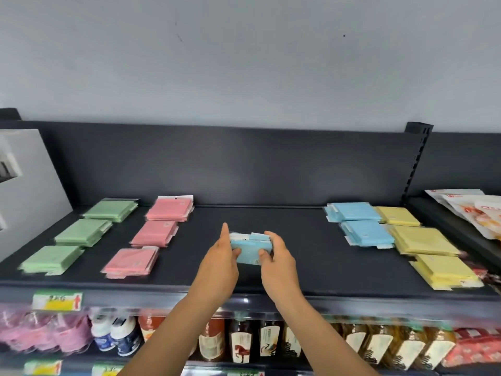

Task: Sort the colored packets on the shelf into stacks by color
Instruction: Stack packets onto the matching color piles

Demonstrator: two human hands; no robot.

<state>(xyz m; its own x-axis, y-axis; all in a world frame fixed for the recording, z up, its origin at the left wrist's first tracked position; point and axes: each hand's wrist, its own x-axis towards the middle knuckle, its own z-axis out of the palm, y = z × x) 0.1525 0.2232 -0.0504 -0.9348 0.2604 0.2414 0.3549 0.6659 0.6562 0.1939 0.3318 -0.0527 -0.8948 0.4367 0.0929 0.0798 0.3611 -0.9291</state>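
The dark shelf (271,272) was seen carrying four colour groups, with its middle left bare. Three green stacks (82,232) were laid along the far left, and three pink stacks (154,234) just beside them. Three yellow stacks (423,241) were set at the far right, with two blue stacks (366,232) touching their left edges.

A small bundle of blue packets (250,249) was held just above the middle of the shelf, well apart from the blue stacks. It was gripped from both ends: the left hand (219,263) was closed on its left end with the forefinger raised, and the right hand (279,257) was closed on its right end. The fingers (262,253) of both hands were curled under the bundle.

The following faults were judged possible:

1. The bundle was seen to be uneven, with white tabs protruding at the top. Slippery wrappers could be fanned out or dropped if either grip were loosened during the carry.
2. The blue and yellow stacks were crowded together. A careless placement could push a blue stack over onto a yellow one and mix the colours.
3. The front yellow stack lay close to the shelf edge and could be knocked off by a passing forearm.
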